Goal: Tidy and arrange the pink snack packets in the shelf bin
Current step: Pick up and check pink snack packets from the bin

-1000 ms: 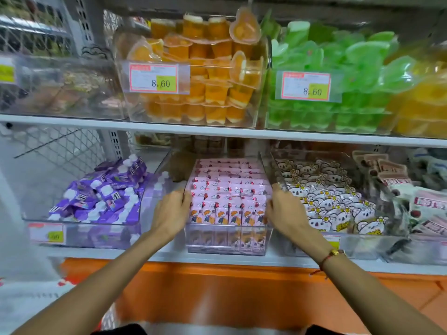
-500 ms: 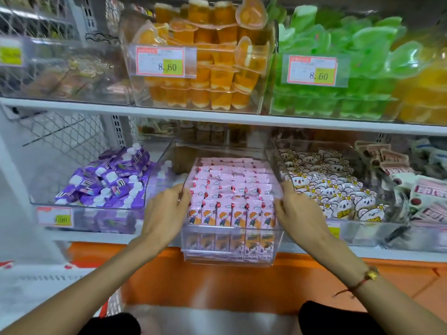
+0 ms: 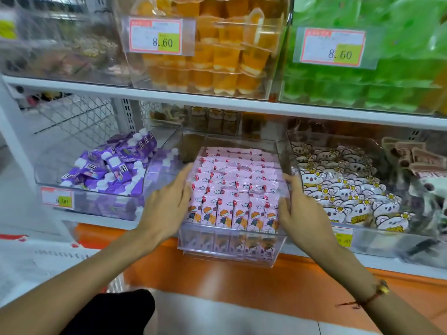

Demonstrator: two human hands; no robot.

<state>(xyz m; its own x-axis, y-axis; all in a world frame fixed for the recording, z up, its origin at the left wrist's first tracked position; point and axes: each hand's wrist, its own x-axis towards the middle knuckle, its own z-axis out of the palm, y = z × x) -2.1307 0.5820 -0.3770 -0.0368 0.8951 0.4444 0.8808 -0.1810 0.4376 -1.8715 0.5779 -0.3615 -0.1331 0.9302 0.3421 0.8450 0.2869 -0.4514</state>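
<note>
Pink snack packets (image 3: 237, 184) stand in tight upright rows inside a clear plastic bin (image 3: 227, 245) on the lower shelf. The bin's front sticks out past the shelf edge, over the orange base. My left hand (image 3: 167, 204) grips the bin's left wall, thumb up at the rim. My right hand (image 3: 304, 209) grips the right wall, thumb hooked over the rim near the packets. The fingers of both hands lie between this bin and its neighbours and are partly hidden.
A bin of purple packets (image 3: 108, 170) sits close on the left and a bin of koala-print packets (image 3: 346, 189) close on the right. The upper shelf board (image 3: 217, 102) carries bins of orange jelly cups (image 3: 217, 56) and green ones (image 3: 375, 76).
The clear bin has slid forward out of the row, its front now overhanging the shelf edge. Both hands came back toward me with it, still on its sides.
</note>
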